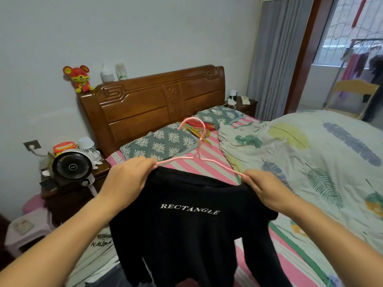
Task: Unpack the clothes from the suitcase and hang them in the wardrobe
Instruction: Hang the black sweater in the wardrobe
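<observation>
Head view, looking down over a bed (207, 168) with a pink striped sheet. Held up in mid-air above the bed: a black shirt (186, 224) printed with the word RECTANGLE, partly threaded onto a pink hanger (199, 156) whose hook points up and away. Left hand (126, 181) at the shirt's left shoulder, fingers curled, pinching fabric and the hanger's arm together. Right hand (267, 187) at the right shoulder, fingers likewise closed on the cloth and the hanger tip. Hanger arms still bare near the neck, so seemingly mid-way through seating the shoulders. To do this well: pull each shoulder seam evenly over the hanger ends, keep the collar centred under the hook, then let the shirt drop straight. No suitcase or wardrobe in sight. At the lower left, pale folded cloth (99, 245) with dark lettering, lying on something not clear enough to name. Fan (71, 165) on the nightstand (62, 189) beside the bed; a leaf-print quilt (310, 154) heaped on the right.
</observation>
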The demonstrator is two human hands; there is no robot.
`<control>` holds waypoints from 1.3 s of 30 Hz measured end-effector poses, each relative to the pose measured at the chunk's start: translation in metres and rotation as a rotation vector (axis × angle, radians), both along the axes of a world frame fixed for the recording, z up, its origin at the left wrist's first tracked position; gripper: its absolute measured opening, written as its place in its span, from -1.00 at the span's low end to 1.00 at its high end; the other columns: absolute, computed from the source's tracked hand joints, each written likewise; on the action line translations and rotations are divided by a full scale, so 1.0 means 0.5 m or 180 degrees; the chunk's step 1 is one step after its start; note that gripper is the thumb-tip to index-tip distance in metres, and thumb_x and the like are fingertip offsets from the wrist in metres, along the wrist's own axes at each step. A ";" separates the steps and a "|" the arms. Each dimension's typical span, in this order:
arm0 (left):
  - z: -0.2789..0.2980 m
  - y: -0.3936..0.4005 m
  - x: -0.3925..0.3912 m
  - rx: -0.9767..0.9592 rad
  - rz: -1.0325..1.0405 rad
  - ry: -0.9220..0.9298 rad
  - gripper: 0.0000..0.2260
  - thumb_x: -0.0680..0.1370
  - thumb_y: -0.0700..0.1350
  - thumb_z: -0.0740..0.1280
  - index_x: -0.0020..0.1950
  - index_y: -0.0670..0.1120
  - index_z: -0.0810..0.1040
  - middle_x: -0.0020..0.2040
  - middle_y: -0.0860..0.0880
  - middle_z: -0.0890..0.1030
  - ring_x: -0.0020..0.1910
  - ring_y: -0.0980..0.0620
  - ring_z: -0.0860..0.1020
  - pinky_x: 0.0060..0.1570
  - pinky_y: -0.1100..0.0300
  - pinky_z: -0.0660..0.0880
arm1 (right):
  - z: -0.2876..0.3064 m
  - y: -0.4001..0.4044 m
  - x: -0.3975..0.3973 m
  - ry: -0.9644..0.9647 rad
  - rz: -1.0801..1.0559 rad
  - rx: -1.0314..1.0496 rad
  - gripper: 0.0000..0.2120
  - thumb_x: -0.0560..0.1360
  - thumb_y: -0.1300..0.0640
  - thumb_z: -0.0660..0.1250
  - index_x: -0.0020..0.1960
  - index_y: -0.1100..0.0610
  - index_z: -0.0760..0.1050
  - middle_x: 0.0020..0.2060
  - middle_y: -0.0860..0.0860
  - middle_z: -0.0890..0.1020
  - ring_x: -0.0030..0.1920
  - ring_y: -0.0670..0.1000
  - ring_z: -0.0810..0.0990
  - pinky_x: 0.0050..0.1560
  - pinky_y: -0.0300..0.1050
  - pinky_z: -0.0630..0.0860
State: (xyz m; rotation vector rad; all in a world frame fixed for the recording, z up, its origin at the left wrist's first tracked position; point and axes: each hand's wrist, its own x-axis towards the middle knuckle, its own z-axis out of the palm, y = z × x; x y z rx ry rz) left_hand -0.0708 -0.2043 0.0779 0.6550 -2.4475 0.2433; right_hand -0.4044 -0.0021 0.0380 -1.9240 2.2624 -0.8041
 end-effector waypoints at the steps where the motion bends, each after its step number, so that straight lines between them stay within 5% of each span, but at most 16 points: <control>1: -0.006 -0.005 0.016 -0.0077 0.0072 -0.0066 -0.68 0.71 0.06 0.06 0.13 -0.02 0.58 -0.09 -0.01 0.64 -0.13 -0.10 0.64 -0.29 -0.01 0.55 | -0.009 -0.004 0.003 0.0032 0.0020 -0.0129 -0.56 0.62 -0.31 -0.06 -0.21 -0.05 0.34 -0.32 -0.15 0.43 -0.23 -0.18 0.44 -0.18 -0.21 0.31; 4: -0.022 -0.002 0.057 -0.0081 0.0359 -0.0074 -0.69 0.68 0.05 0.08 0.08 -0.03 0.59 -0.13 -0.01 0.62 -0.16 -0.11 0.63 -0.32 -0.01 0.53 | -0.002 -0.034 0.037 -0.0047 0.0175 -0.0475 -0.62 0.65 -0.17 0.13 -0.19 0.02 0.50 -0.28 -0.16 0.41 -0.17 -0.20 0.45 -0.15 -0.33 0.30; 7: -0.029 0.016 0.125 0.0047 0.0477 0.0244 -0.74 0.66 0.00 0.15 0.01 -0.06 0.60 -0.14 -0.01 0.63 -0.15 -0.07 0.62 -0.27 0.03 0.52 | 0.034 -0.070 0.098 -0.0065 0.0400 -0.0437 -0.74 0.62 -0.05 0.21 -0.12 0.02 0.59 -0.24 -0.16 0.45 -0.15 -0.18 0.46 -0.15 -0.16 0.38; 11: 0.005 0.037 0.238 -0.0047 0.0567 0.0454 -0.73 0.67 0.02 0.17 0.09 -0.04 0.63 -0.10 0.01 0.66 -0.13 0.00 0.63 -0.22 0.13 0.50 | 0.084 -0.112 0.207 -0.0199 0.0891 -0.0417 -0.72 0.58 -0.15 0.23 0.01 -0.01 0.62 -0.17 -0.16 0.47 -0.11 -0.14 0.47 -0.12 -0.10 0.44; 14: 0.015 0.067 0.291 -0.0177 0.0754 0.0225 -0.73 0.69 0.05 0.16 0.18 0.00 0.62 -0.11 0.02 0.65 -0.15 -0.02 0.65 -0.28 0.01 0.56 | 0.089 -0.167 0.333 -0.0299 0.1118 -0.0510 -0.73 0.50 -0.21 0.36 0.09 -0.07 0.59 -0.11 -0.12 0.42 -0.10 -0.14 0.45 -0.13 -0.18 0.43; 18: 0.011 0.103 0.376 -0.0327 0.1175 -0.0010 -0.81 0.66 0.02 0.25 0.02 0.00 0.63 -0.18 0.03 0.53 -0.23 0.00 0.57 -0.39 0.09 0.47 | 0.077 -0.253 0.514 -0.0624 0.1512 -0.0842 -0.87 0.47 -0.07 0.48 -0.05 -0.05 0.60 -0.17 -0.08 0.44 -0.14 -0.11 0.48 -0.17 -0.19 0.43; 22: 0.022 0.113 0.502 0.0947 0.1499 -0.0043 -0.78 0.62 0.22 0.17 0.00 0.12 0.49 0.02 0.17 0.44 -0.12 0.15 0.49 -0.24 0.13 0.50 | 0.081 -0.309 0.628 -0.0751 0.2005 -0.0873 -0.94 0.49 0.08 0.49 -0.10 0.06 0.68 -0.23 -0.05 0.48 -0.21 -0.10 0.49 -0.19 -0.35 0.33; 25: 0.029 0.098 0.597 0.2209 0.1345 -0.0296 -0.53 0.51 0.40 0.05 -0.02 0.08 0.54 -0.05 0.12 0.55 -0.06 0.17 0.53 0.03 0.02 0.50 | 0.080 -0.343 0.687 -0.0723 0.2406 -0.0877 -0.92 0.49 0.07 0.49 -0.11 0.08 0.70 -0.22 0.00 0.52 -0.18 -0.07 0.54 -0.17 -0.25 0.42; 30: 0.033 0.093 0.680 0.4043 0.1770 -0.1164 -0.38 0.36 0.56 0.23 -0.07 0.03 0.64 -0.25 0.16 0.57 -0.22 0.13 0.52 -0.01 0.04 0.49 | 0.069 -0.399 0.807 -0.1003 0.3190 -0.0644 -0.93 0.47 0.05 0.50 -0.11 -0.12 0.65 -0.24 -0.03 0.50 -0.21 -0.05 0.55 -0.23 -0.15 0.47; 32: 0.020 0.103 0.713 0.3995 0.2051 -0.0599 -0.63 0.46 0.37 0.37 -0.03 0.11 0.69 -0.18 0.25 0.64 -0.13 0.23 0.57 0.06 0.15 0.50 | 0.062 -0.437 0.842 -0.0990 0.3446 -0.0548 -0.86 0.47 0.03 0.50 -0.11 -0.22 0.60 -0.23 -0.06 0.50 -0.20 -0.05 0.55 -0.21 -0.14 0.49; 34: 0.005 0.131 0.743 0.3609 0.2476 0.0650 -0.93 0.54 0.09 0.45 0.00 0.20 0.69 -0.03 0.25 0.68 0.05 0.23 0.60 0.16 0.22 0.48 | 0.048 -0.479 0.856 -0.0923 0.3630 -0.0376 -0.79 0.49 0.00 0.47 -0.18 -0.30 0.53 -0.19 -0.08 0.51 -0.15 -0.05 0.57 -0.13 -0.10 0.51; 37: -0.006 0.194 0.742 0.2558 0.2984 0.2299 -0.73 0.58 -0.22 0.40 -0.07 0.19 0.72 -0.06 0.16 0.72 0.03 0.09 0.65 0.15 0.13 0.54 | 0.020 -0.526 0.863 -0.0837 0.4002 -0.0144 -0.88 0.53 -0.09 0.40 -0.18 -0.21 0.56 -0.09 -0.08 0.52 -0.05 -0.07 0.57 -0.03 -0.11 0.50; 39: -0.001 0.230 0.702 0.1793 0.2929 0.2878 -0.67 0.57 -0.31 0.38 -0.11 0.14 0.72 -0.08 0.12 0.72 -0.03 0.02 0.66 0.09 0.10 0.55 | 0.013 -0.549 0.879 -0.0702 0.4250 -0.0105 -0.81 0.56 -0.13 0.31 -0.14 -0.07 0.58 -0.06 -0.06 0.54 -0.01 -0.07 0.56 0.02 -0.09 0.49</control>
